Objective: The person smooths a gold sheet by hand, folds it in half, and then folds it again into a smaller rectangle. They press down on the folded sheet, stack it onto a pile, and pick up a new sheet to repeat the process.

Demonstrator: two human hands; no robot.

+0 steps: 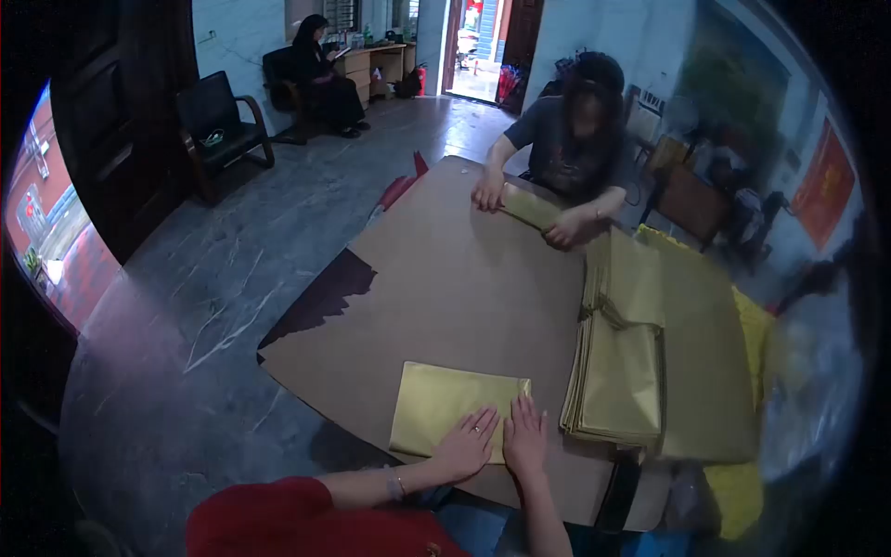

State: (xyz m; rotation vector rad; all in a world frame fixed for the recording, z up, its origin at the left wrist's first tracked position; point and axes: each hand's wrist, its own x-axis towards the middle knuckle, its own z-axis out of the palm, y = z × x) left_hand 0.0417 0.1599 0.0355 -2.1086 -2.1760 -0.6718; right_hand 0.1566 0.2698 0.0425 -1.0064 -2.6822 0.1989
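Note:
A flat gold sheet (432, 399) lies near the front edge of the brown table. My left hand (466, 449) rests on its lower middle, fingers stretched out, with a ring on one finger. Beside it, my right hand (525, 436) lies flat on the sheet's right end, its fingers pointing away from me. The two hands are close together, and neither grips anything. To their right is a thick stack of gold sheets (617, 381), with more gold folded pieces (631, 274) behind it.
Across the brown table (445, 269), a co-worker (580, 130) handles a folded gold piece (531, 205). A large gold-brown sheet (710, 353) covers the right side. A dark strap (619, 492) hangs at the front edge. Another person (325, 79) sits far back beside an empty chair (221, 121).

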